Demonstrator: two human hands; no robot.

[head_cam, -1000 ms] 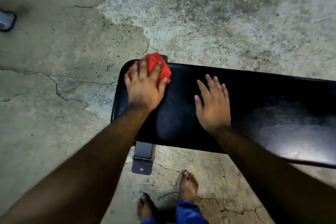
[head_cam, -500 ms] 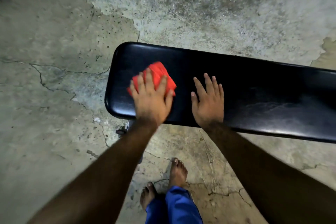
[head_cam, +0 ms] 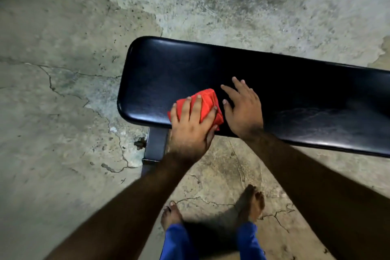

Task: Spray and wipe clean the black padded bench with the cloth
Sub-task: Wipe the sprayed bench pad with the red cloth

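My left hand (head_cam: 191, 127) presses flat on the red cloth (head_cam: 207, 101) at the near edge; the counter (head_cam: 168, 74) runs long rightward, right hand (head_cam: 244, 110) spread flat beside it.

left hand (head_cam: 191, 126) flat, right hand (head_cam: 242, 110) splayed

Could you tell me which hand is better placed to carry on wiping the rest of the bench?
The left hand. It already presses the red cloth against the black padded bench near its front edge. The right hand rests flat on the padding beside it, holding nothing, and seems only to brace.
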